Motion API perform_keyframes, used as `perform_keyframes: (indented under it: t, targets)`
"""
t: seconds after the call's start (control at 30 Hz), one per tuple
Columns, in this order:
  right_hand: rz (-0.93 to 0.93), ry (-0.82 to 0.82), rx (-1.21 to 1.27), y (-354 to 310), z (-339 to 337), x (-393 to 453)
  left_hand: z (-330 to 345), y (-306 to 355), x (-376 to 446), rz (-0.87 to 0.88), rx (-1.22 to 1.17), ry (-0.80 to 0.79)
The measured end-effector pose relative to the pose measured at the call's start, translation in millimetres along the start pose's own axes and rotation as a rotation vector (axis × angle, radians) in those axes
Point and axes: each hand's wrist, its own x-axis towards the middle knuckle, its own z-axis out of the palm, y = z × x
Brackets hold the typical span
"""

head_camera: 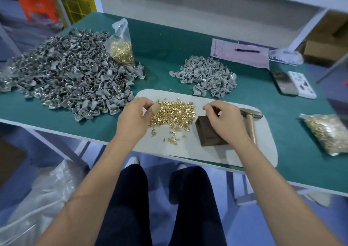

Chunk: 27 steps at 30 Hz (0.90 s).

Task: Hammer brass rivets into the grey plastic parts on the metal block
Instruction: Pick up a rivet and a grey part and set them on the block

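Observation:
My left hand (134, 117) pinches a small grey plastic part (155, 107) over the left edge of a loose heap of brass rivets (174, 114). My right hand (225, 120) hovers above the dark metal block (206, 133). Its thumb and forefinger are pinched together on something tiny, apparently a single rivet, which is too small to make out. A hammer (251, 122) with a wooden handle lies just right of the block, partly behind my right hand. Block, rivets and hammer all sit on a white mat (268, 138).
A big pile of grey parts (66, 76) fills the table's left, with a bag of rivets (122, 47) leaning on it. A smaller grey pile (207, 76) lies behind the mat. At the right are another rivet bag (327, 133), a phone (284, 83), a white box (303, 85) and a paper with a pen (243, 54).

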Motion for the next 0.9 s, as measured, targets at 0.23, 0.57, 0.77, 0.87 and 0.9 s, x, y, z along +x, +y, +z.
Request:
perform_keyframes:
  t: [0.23, 0.57, 0.77, 0.87, 0.9]
  targets:
    - [0.172, 0.001, 0.06, 5, -8, 35, 32, 60, 13, -0.05, -0.426, -0.123]
    - [0.116, -0.116, -0.293, 3, 31, 94, 47, 61, 8, -0.124, -0.675, -0.141]
    - [0.142, -0.141, -0.359, 1, 34, 105, 42, 61, -2, -0.135, -0.658, -0.119]
    - [0.172, -0.129, -0.115, 0, 17, 95, 40, 67, -12, -0.081, -0.519, -0.106]
    - [0.179, -0.092, -0.048, 0, 9, 86, 41, 71, -17, -0.034, -0.456, -0.12]
